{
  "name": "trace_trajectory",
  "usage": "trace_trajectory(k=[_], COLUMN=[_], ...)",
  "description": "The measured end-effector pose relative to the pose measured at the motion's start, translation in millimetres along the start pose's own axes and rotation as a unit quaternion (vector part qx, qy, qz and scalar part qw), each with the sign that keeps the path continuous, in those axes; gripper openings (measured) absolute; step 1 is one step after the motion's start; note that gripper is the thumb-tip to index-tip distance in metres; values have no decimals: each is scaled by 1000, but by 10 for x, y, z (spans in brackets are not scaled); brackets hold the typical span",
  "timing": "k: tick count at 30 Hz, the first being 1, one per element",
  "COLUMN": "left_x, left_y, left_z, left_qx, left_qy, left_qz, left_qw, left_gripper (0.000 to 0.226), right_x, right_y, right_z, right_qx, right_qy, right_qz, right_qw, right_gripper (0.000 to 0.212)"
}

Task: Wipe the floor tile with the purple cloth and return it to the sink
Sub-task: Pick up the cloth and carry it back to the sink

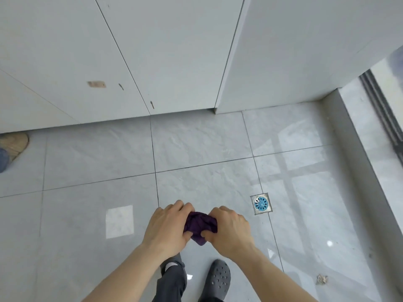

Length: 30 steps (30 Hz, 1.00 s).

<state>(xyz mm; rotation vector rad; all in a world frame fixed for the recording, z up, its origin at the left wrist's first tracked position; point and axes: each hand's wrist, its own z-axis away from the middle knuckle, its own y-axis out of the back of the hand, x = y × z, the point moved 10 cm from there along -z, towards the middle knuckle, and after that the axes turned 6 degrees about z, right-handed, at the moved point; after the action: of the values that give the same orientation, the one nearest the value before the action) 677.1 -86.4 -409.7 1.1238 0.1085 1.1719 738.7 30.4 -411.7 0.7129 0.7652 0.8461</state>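
A bunched-up purple cloth (200,225) is held in the air above the grey floor tiles (207,147), low in the middle of the head view. My left hand (165,227) grips its left side and my right hand (231,229) grips its right side, with a corner of the cloth hanging down between them. Both hands are closed on the cloth. No sink is in view.
White cabinet fronts (130,57) fill the far side. A floor drain with a blue grate (261,203) sits right of my hands. My feet in grey clogs (218,277) are below. Another person's shoe (15,144) is at the left edge. A scrap of debris (321,279) lies lower right.
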Motion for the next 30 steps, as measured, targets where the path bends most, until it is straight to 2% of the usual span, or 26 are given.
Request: trace_trajectory(k=[8,14,23,30], left_x=[1209,1899,2553,2848], left_y=[2018,3321,4673,5382], left_z=[1025,1483,1967,2292], left_qx=[112,185,255,315], left_qy=[-3,-33,-53,-62], left_qz=[50,87,102,97], left_qw=[992,978,960,942], left_gripper=[52,40,43,43], right_x=[-498,-885,-1338,-1663], right_y=[2180,3586,5103,5847], right_z=[1107,1611,2130,2418], right_qx=[92,183,271,322], right_qy=[15,58,113,151], right_qz=[-15,-9,38,43], right_qw=[995,981,955,933], right_gripper=[30,28,33,30])
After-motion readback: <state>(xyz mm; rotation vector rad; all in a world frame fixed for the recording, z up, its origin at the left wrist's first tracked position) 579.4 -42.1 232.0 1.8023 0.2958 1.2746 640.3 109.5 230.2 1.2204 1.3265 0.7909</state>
